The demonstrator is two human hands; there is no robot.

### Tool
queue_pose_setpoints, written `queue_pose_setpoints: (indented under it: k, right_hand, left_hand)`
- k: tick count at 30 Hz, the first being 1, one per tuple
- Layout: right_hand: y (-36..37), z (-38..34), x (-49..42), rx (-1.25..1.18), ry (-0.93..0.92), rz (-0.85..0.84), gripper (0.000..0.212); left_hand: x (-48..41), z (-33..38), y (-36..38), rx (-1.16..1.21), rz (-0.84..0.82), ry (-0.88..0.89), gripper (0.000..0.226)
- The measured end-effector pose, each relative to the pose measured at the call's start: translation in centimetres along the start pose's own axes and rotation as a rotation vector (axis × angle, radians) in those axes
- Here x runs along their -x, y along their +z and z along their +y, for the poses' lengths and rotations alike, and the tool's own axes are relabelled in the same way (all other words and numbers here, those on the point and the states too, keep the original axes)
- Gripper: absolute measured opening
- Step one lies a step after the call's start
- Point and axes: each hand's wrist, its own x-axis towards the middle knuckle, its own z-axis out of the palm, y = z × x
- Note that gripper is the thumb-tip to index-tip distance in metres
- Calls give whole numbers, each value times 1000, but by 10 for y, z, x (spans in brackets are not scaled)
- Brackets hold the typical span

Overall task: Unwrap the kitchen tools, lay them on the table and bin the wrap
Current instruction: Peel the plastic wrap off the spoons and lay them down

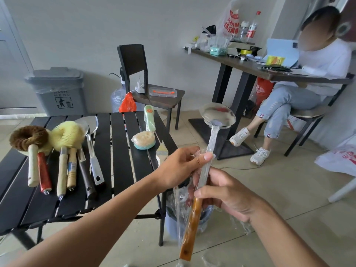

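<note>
Two hands, left [180, 166] and right [225, 191], closed around one wrapped ladle [207, 162] right of the table [119, 151] bearing six unwrapped tools.

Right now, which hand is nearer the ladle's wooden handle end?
Right. The right hand grips the ladle just above its wooden handle; the left hand pinches the wrapped shaft higher up, toward the bowl.

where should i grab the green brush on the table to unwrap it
Take the green brush around the middle of its long, narrow body, coming from the near right edge of the table. It lies flat along the slats with that side open, while the wrapped sponge sits at its near end. The film looks tight there, so fingers across its width should hold.
</note>
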Motion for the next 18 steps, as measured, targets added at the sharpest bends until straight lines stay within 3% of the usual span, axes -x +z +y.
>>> queue_pose_setpoints:
  k: [6, 10, 12, 18]
  right_hand:
    - [10, 2, -2, -43, 39, 102, 43]
    - [10, 3, -3, -44, 33, 123, 30]
    - [9, 4, -4, -56, 44, 126, 34]
    - [1, 6, -6, -142, 14, 126, 40]
  left_hand:
    - [0, 2, 3, -208, 100, 75, 49]
    - [3, 2, -2, -477, 208, 154, 48]
    - [2, 1, -7, -588, 259, 205, 46]
    - [-5, -9, -19, -503, 360, 166, 47]
